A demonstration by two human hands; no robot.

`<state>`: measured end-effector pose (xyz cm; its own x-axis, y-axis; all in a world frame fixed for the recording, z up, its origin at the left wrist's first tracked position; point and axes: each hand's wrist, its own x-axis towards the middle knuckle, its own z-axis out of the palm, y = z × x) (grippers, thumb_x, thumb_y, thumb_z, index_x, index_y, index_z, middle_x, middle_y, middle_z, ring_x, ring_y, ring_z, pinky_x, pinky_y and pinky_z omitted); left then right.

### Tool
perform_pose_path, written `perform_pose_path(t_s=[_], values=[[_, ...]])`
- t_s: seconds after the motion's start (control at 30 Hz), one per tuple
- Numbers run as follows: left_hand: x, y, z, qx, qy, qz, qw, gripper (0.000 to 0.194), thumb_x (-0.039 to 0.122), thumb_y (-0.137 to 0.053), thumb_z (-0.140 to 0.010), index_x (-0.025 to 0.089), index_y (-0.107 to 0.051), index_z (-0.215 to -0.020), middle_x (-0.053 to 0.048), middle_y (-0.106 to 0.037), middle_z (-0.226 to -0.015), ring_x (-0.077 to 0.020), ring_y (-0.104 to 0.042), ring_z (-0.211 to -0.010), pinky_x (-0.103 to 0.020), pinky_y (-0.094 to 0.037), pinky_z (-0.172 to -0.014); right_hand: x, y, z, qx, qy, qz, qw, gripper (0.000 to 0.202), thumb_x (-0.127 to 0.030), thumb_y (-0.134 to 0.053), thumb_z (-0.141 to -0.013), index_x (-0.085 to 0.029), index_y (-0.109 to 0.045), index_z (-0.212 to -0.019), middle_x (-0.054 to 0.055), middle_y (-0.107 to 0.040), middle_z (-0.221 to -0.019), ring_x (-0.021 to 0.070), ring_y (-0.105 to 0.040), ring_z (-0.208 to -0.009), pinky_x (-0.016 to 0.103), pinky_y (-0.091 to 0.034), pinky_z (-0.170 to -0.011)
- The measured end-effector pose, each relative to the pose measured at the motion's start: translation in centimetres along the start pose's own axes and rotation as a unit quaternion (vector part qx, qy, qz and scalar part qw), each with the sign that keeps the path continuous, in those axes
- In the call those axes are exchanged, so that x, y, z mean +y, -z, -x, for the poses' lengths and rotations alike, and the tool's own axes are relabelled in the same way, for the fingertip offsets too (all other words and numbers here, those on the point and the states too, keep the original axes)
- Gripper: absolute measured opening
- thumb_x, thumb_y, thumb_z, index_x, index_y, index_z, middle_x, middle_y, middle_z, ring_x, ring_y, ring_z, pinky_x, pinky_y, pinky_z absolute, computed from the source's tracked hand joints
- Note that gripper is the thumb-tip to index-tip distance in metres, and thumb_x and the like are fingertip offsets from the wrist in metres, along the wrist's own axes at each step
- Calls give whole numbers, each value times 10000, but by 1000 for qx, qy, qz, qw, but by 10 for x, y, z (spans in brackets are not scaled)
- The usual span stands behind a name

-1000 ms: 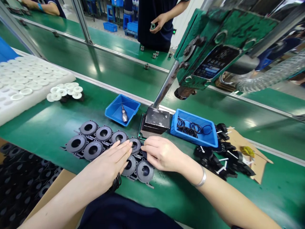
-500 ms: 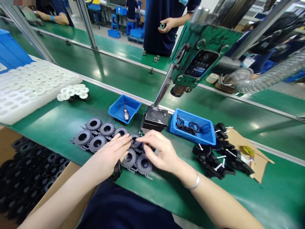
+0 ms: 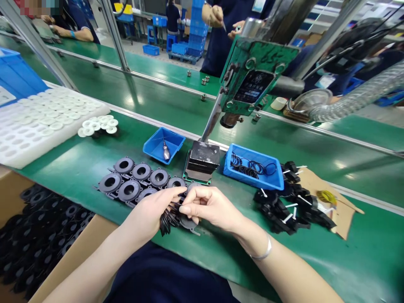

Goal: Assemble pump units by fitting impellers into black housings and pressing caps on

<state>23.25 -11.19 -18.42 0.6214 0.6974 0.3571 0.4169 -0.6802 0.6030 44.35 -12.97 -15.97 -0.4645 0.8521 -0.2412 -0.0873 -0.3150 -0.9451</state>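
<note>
A bundle of thin black rubber rings hangs from my left hand, whose fingers are closed round it. My right hand meets it at the fingertips, thumb and forefinger pinched on one black ring at the bundle's edge. Beneath and beyond both hands lie rows of round black plastic housings, each with a hole or recess in its middle. My hands and the bundle hide several of the nearer housings.
Behind the housings stands a green press over a black block. A blue bin holds more rings; another blue tray holds a screwdriver. Black parts with white pins lie right, white discs left. A co-worker stands opposite.
My hands have drawn together, off the housing they were touching. The right hand now pinches at the rings in the left. The co-worker opposite has raised a second hand into view.
</note>
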Motion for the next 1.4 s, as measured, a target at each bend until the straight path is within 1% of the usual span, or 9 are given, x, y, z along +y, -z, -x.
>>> perform_pose_path(t_s=[0.1, 0.2, 0.37, 0.53, 0.77, 0.97, 1.2, 1.3, 1.4], values=[[1, -2, 3, -12, -7, 19, 1000, 503, 78, -434, -931, 221, -502, -1409, -66, -708, -1271, -178, -700, -1116, -279, -571, -970, 0, 4, 3, 7, -3, 2, 1000, 395, -479, -812, -747, -138, -611, -754, -44, -583, -575, 53, -494, -494, 185, -388, -505], [2, 1, 6, -29, 8, 58, 998, 522, 114, -427, -966, 243, -447, -1472, -53, -715, -1239, -166, -707, -1068, -259, -577, -937, -1, 11, 6, 87, 34, 35, 995, 398, -502, -771, -781, -151, -586, -745, -46, -563, -587, 61, -485, -511, 194, -389, -516], [-1, 9, 6, 30, 47, 30, 998, 414, 208, -446, -1013, 233, -542, -1415, -57, -732, -1073, -173, -711, -941, -272, -596, -857, 5, 35, 6, 227, 73, 304, 922, 300, -381, -655, -888, -147, -611, -706, -8, -613, -670, 86, -495, -604, 210, -379, -576], [-6, -10, -4, -52, -92, -82, 991, 422, 177, -471, -1006, 180, -518, -1425, -108, -588, -1443, -226, -545, -1349, -396, -463, -1150, 21, 47, -1, 238, 91, 423, 869, 214, -270, -612, -912, -154, -624, -733, -4, -630, -685, 98, -517, -613, 218, -377, -594], [-7, -23, -9, -110, -169, -160, 966, 500, 29, -377, -967, 110, -469, -1451, -144, -562, -1464, -234, -438, -1437, -469, -399, -1195, 25, 51, -10, 232, 115, 460, 849, 149, -247, -640, -898, -163, -610, -779, -12, -595, -714, 101, -510, -645, 223, -380, -614], [-10, -19, -7, -148, -186, -203, 950, 638, -76, -309, -851, 92, -471, -1444, -137, -499, -1519, -247, -388, -1465, -482, -415, -1179, 15, 64, -4, 91, 170, 625, 756, 272, -229, -495, -1004, -224, -658, -1221, 53, -628, -1002, 133, -597, -835, 248, -459, -734], [-5, -22, -3, -166, -191, -249, 935, 639, -72, -348, -817, 63, -493, -1424, -134, -465, -1547, -286, -351, -1483, -506, -326, -1231, -9, 76, 6, -53, 239, 756, 607, 352, -228, -405, -1023, -67, -621, -1249, 105, -642, -950, 198, -566, -820, 346, -471, -739], [-5, -23, -2, -159, -188, -251, 936, 633, -70, -346, -823, 59, -492, -1425, -132, -473, -1544, -278, -373, -1474, -486, -329, -1233, -14, 78, 15, -79, 252, 759, 595, 312, -215, -408, -1012, -93, -691, -1056, 99, -645, -894, 206, -546, -800, 351, -472, -749], [-4, -25, -2, -147, -189, -247, 939, 627, -78, -336, -824, 49, -501, -1416, -134, -500, -1523, -268, -385, -1468, -468, -347, -1226, -10, 77, 22, -76, 272, 725, 628, 294, -181, -411, -988, -113, -697, -977, 97, -651, -854, 198, -548, -784, 340, -486, -758]])
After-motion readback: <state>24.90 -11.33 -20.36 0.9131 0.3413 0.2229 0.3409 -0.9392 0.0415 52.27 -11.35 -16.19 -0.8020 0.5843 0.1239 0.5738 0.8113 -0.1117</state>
